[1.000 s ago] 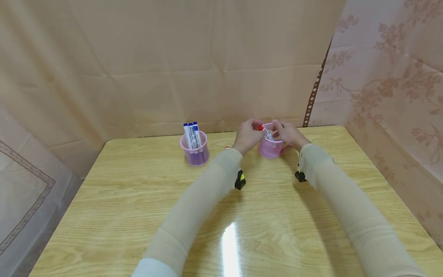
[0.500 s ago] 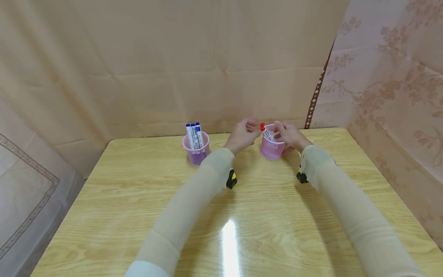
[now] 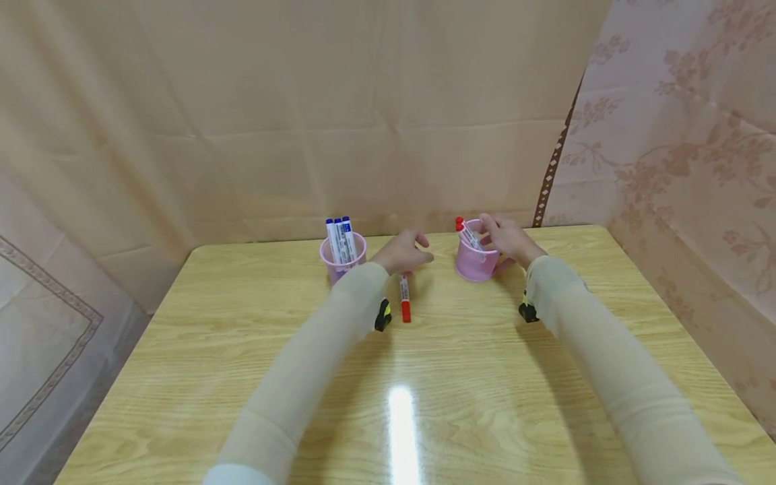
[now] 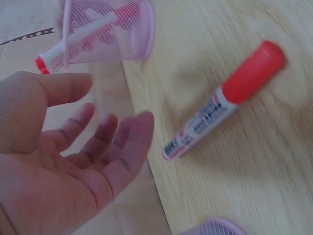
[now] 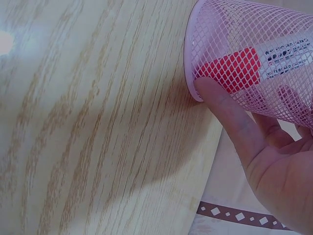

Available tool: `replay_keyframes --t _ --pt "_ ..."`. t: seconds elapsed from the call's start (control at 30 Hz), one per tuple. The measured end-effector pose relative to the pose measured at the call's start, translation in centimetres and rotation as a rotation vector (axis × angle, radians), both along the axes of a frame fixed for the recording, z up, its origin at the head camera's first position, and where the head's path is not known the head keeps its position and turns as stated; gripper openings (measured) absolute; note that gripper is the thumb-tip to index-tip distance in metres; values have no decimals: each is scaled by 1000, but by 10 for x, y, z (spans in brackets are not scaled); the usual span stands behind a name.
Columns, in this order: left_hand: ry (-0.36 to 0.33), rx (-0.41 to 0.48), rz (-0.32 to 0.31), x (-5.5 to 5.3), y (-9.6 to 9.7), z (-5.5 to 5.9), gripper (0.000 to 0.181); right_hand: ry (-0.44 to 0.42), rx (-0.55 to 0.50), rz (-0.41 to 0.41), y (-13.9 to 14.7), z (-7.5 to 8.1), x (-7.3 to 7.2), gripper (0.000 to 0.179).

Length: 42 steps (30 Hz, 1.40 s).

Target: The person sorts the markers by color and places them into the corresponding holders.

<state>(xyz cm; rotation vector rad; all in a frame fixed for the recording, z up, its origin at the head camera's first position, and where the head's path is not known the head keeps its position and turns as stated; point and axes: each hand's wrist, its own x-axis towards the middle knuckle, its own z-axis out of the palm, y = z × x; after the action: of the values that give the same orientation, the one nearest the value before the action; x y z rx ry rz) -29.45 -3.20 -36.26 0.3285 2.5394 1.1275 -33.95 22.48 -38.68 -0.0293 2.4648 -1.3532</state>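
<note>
My right hand (image 3: 510,239) grips a pink mesh pen cup (image 3: 475,265) at the back right of the table, fingers round its side. Inside lean red-ended whiteboard markers (image 3: 469,236); a red cap shows through the mesh in the right wrist view. Empty, with fingers loosely bent and spread, my left hand (image 3: 400,253) hovers left of that cup. Just below it a single red whiteboard marker (image 3: 405,296) lies on the wood, cap toward me. The left wrist view has this marker (image 4: 215,112) beside the fingertips, apart from them.
A second pink-purple mesh cup (image 3: 335,271) with blue-ended markers (image 3: 341,239) upright in it stands left of my left hand, partly behind the sleeve. The wooden table (image 3: 200,337) reaches back to a beige curtain (image 3: 273,121). Floral cloth (image 3: 691,148) hangs at the right.
My left hand let go of a red-ended marker in the right cup and moved left and down over the lying marker, which now shows more fully. The right hand stays on the cup.
</note>
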Motion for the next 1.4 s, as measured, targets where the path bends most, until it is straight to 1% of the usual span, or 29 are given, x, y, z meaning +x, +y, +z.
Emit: replay_keyframes --t 0.03,0.13,0.2,0.27,0.3,0.43,0.5,0.6,0.7,0.77,0.83,0.9,0.93,1.0,1.1,1.27,1.4 --pt "18 -47 -7 0 -1 0 41 -1 2 0 0 0 0 81" --pt "41 -193 -23 1 -6 -3 39 -4 1 -2 0 -2 -2 83" --pt "29 -260 -19 1 -9 -5 42 -5 2 -2 0 -3 -4 82" --pt "5 -297 4 2 -11 -9 45 -4 0 -2 0 -3 -4 80" --pt "11 -323 19 3 -12 -11 47 -2 0 -1 0 -3 -4 79" --pt "22 -376 102 5 -15 -21 54 2 6 0 -1 -1 -4 77" --pt "34 -409 132 6 -17 -27 58 -1 5 -1 -1 0 -4 77" --pt "31 -410 163 5 -18 -33 59 -4 2 -4 -2 1 -3 78" --pt "35 -387 163 3 -20 -36 44 -3 0 -5 -2 2 -3 79" --pt "41 -404 132 3 -19 -37 29 -1 -6 -7 -2 2 -2 79" --pt "45 -419 100 5 -18 -37 17 -4 -8 -7 -2 1 -2 79" --pt "47 -435 79 9 -15 -37 12 -11 -11 -5 -2 0 -1 77" --pt "47 -446 71 11 -14 -37 11 -17 -14 -4 -1 -1 0 77" --pt "39 -444 78 14 -12 -37 14 -27 -13 0 -1 -2 2 74" --pt "21 -443 99 15 -9 -38 18 -30 -17 2 -1 -4 3 74" --pt "-3 -455 116 8 -6 -40 24 -17 -17 -2 -2 -2 2 80" --pt "-29 -449 127 3 -4 -42 34 -11 -12 -6 -1 0 1 82"
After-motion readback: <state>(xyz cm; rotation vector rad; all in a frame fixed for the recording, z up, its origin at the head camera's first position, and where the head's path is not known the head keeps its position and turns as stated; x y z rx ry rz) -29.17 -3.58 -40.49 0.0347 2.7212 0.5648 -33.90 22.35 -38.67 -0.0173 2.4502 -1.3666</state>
